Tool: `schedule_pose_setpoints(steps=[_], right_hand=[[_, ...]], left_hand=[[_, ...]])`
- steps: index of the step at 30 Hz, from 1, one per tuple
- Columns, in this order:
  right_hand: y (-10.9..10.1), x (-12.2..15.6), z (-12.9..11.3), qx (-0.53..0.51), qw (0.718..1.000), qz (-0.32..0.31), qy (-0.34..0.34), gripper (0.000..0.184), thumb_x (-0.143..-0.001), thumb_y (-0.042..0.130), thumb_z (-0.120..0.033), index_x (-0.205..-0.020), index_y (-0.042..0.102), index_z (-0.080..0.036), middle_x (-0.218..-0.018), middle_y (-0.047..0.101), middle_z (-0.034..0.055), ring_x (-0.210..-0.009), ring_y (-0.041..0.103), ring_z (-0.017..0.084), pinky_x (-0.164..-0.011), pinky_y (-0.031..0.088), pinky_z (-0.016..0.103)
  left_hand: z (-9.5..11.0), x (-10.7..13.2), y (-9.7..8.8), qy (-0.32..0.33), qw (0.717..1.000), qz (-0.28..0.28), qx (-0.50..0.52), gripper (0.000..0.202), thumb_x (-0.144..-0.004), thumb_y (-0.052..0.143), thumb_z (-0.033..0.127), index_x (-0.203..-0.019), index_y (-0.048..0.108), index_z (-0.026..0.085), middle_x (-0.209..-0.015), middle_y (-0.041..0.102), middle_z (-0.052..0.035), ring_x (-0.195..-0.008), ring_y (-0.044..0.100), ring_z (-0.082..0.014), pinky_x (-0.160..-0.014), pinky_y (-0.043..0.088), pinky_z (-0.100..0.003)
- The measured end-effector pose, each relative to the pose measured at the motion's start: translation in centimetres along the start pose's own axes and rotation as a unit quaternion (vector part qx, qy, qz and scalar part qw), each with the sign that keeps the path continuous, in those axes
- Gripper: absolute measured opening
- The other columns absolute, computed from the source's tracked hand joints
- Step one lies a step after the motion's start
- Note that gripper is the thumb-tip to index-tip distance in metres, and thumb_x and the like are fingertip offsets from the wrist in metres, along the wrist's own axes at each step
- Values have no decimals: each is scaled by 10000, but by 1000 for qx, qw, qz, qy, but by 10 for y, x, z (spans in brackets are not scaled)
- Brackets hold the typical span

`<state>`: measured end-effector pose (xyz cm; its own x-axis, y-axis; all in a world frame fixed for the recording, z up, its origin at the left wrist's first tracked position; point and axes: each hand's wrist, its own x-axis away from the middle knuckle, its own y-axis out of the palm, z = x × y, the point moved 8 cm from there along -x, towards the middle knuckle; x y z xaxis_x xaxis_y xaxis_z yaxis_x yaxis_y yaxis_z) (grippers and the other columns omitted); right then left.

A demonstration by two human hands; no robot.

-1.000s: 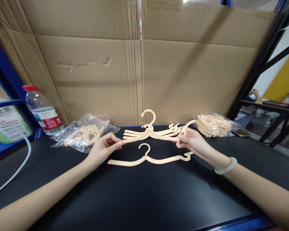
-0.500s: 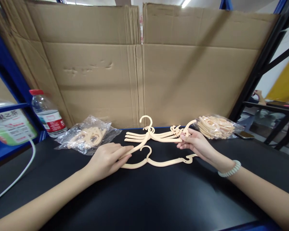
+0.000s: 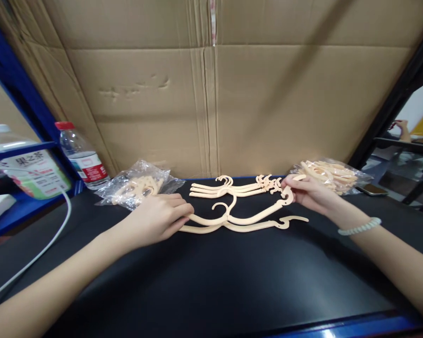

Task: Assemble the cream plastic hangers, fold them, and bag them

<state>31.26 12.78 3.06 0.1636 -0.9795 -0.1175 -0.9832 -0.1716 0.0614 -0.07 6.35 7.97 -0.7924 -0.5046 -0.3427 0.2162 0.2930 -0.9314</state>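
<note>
Between my two hands is a beige clothes hanger (image 3: 255,218), held slightly above the table. My left hand (image 3: 161,217) pinches its left arm end. At its right end, my right hand (image 3: 308,191) grips the curved hooked tip. Just below it, a second hanger (image 3: 246,227) lies flat on the black tabletop, its left end partly behind my left hand. Farther back, several matching hangers (image 3: 211,188) lie nested in a row, their hooks and right ends overlapping.
Clear plastic bags of beige hanger parts lie at left (image 3: 141,185) and right (image 3: 333,173). A red-capped bottle (image 3: 84,157) and a white cable (image 3: 61,230) are at the left. Behind the table (image 3: 211,281) stands a cardboard panel (image 3: 155,103). A phone (image 3: 372,189) lies at far right.
The held hanger has come down toward the one on the table, and its hook has swung from upright to tipped. My right hand has moved from its arm to the right tip. The view tilted down.
</note>
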Motion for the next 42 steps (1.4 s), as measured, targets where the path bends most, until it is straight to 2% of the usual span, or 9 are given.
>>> schedule_pose_setpoints(steps=[3,5,11,18,21,24,28,34,42], right_hand=[[-5,3,-5,69,996,-56,14,261,-664,806,-404,-734,678,-187,-645,619,3,-550,546,115,-529,460,253],[-6,5,-6,127,987,-95,31,262,-641,819,-383,-745,682,-186,-668,645,7,-544,555,113,-533,465,257],[5,12,-5,309,930,-194,39,259,-642,809,-378,-739,699,-164,-734,689,29,-689,632,155,-655,508,276],[21,20,5,393,871,-289,49,300,-724,742,-436,-789,689,-149,-721,688,40,-619,598,143,-571,466,262],[26,20,0,452,841,-297,-11,270,-739,735,-433,-764,716,-164,-756,664,38,-731,598,166,-676,451,283],[28,19,-3,468,833,-291,-42,280,-731,731,-449,-734,718,-169,-832,632,46,-793,583,178,-724,435,293],[25,17,4,473,835,-281,-22,288,-724,717,-447,-702,680,-162,-828,621,46,-758,578,174,-694,440,294],[17,14,16,468,844,-260,33,281,-749,684,-434,-717,628,-160,-646,611,16,-598,561,151,-578,432,268],[5,8,18,475,849,-229,37,240,-747,672,-390,-706,606,-164,-605,586,8,-552,542,143,-533,398,261]], left_hand=[[5,2,11,19,995,-90,-23,205,-910,432,174,-875,633,192,-849,625,-51,-714,593,-177,-652,412,-286],[7,4,13,17,993,-111,-18,190,-890,445,150,-838,623,192,-848,611,-48,-716,584,-178,-647,404,-287],[5,6,16,29,991,-125,44,172,-866,472,121,-761,580,202,-728,582,-15,-670,554,-168,-609,376,-268],[4,6,19,28,989,-132,57,158,-868,502,123,-746,548,213,-716,580,-2,-655,536,-172,-614,365,-276],[7,6,21,27,988,-138,56,172,-860,496,109,-731,544,211,-701,570,-3,-653,538,-178,-618,371,-280],[6,7,21,22,990,-127,64,175,-852,490,105,-728,556,208,-748,568,-16,-657,547,-173,-612,385,-274],[2,9,22,9,990,-114,79,164,-837,480,98,-764,580,205,-945,585,-43,-731,576,-168,-628,412,-258],[-4,10,31,-23,982,-165,94,183,-859,434,72,-750,505,200,-821,552,-13,-678,543,-148,-613,399,-234],[-9,5,35,-39,983,-123,132,158,-906,419,138,-875,563,195,-911,587,-37,-789,576,-160,-692,425,-230]])
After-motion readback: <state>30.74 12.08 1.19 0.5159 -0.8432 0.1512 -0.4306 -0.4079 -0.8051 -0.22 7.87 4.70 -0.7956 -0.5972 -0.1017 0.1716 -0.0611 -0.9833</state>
